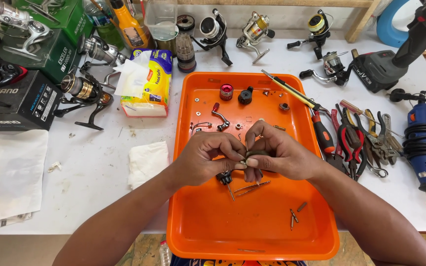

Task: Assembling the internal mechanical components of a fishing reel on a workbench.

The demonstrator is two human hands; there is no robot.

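My left hand (pixel 207 156) and my right hand (pixel 278 153) meet over the middle of an orange tray (pixel 193 231). Together they pinch a small dark reel part (pixel 256 153), mostly hidden by the fingers. Just below the hands lie a small black piece (pixel 224 177) and thin metal tweezers (pixel 252 187). Farther back in the tray sit a red spool cap (pixel 226 91), a black knob (pixel 245 95), a bent metal handle arm (pixel 220 118) and several washers and screws.
Fishing reels (pixel 255 28) line the table's back edge and left side, by dark boxes (pixel 16 98). Pliers and screwdrivers (pixel 356 143) lie right of the tray, then a blue rotary tool (pixel 425 143). A tissue (pixel 146 162) lies to the left.
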